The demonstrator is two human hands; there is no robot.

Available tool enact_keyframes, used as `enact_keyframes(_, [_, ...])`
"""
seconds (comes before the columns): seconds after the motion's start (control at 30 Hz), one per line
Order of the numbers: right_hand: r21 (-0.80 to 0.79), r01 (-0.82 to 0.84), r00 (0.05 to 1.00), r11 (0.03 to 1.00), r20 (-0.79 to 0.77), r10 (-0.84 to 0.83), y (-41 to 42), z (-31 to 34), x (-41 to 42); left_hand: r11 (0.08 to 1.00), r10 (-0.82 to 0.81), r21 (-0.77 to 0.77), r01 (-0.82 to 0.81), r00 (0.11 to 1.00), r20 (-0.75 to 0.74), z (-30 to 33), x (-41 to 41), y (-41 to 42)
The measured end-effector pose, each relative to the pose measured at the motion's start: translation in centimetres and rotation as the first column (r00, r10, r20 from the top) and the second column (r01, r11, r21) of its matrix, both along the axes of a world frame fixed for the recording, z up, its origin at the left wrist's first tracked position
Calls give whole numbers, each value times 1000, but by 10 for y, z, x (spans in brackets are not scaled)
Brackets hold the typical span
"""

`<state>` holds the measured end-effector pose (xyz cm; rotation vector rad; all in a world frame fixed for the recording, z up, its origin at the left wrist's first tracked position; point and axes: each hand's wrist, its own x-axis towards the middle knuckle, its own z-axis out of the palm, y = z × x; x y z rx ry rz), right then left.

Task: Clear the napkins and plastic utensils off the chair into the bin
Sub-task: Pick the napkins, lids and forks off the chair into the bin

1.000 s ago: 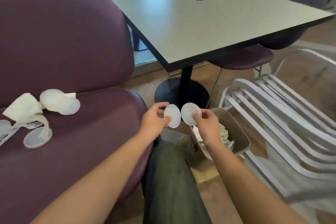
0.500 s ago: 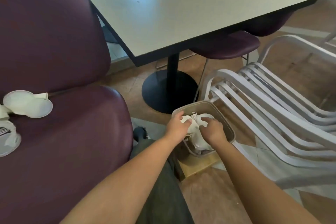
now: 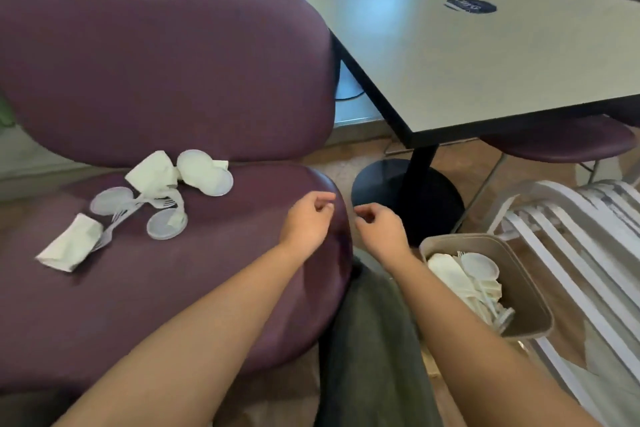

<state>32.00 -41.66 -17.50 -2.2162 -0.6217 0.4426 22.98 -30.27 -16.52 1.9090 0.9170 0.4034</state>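
Note:
On the purple chair seat lie two crumpled napkins, several round plastic lids and white plastic forks, all at the seat's left half. My left hand hovers over the seat's right edge, fingers loosely curled, holding nothing. My right hand hangs just beside it past the seat edge, also empty with curled fingers. The tan bin stands on the floor at the right, holding lids, forks and napkins.
A grey table on a black pedestal base stands to the right of the chair. A white slatted chair lies tipped beside the bin. My dark trouser leg fills the gap between the chair and the bin.
Both hands let go of the two lids in the bin and rose up and left toward the chair seat. The view swung left, bringing the remaining litter into sight.

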Motion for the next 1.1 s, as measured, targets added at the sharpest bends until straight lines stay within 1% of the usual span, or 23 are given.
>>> enact_keyframes(0.03, [17,-21,1000,1000,-10,21,14,4,-9,999,34,25,-33,999,-8,1,-13,14])
enact_keyframes(0.1, [31,-62,998,998,-31,63,43,9,-27,995,95,29,-94,995,-28,3,-40,40])
enact_keyframes(0.33, [7,-190,978,982,-88,190,124,9,-81,973,231,58,-225,964,-132,-1,-118,108])
enact_keyframes(0.5, [-30,-264,961,964,-88,260,161,-4,-104,963,270,87,-257,939,-212,-12,-159,141])
enact_keyframes(0.57, [-93,-293,956,952,-60,288,176,-12,-109,946,320,145,-290,906,-276,-20,-176,157])
enact_keyframes(0.63, [-120,-291,957,949,-44,288,188,-19,-111,931,356,214,-295,864,-355,-28,-187,170])
enact_keyframes(0.73, [-154,-278,960,948,-18,279,210,-28,-113,913,404,244,-327,806,-433,-38,-192,183])
enact_keyframes(0.9, [-165,-246,967,955,23,253,239,-34,-108,877,464,351,-330,771,-436,-51,-187,189])
enact_keyframes(1.1, [-79,-195,973,978,107,203,282,-39,-102,845,500,417,-336,774,-388,-61,-187,197])
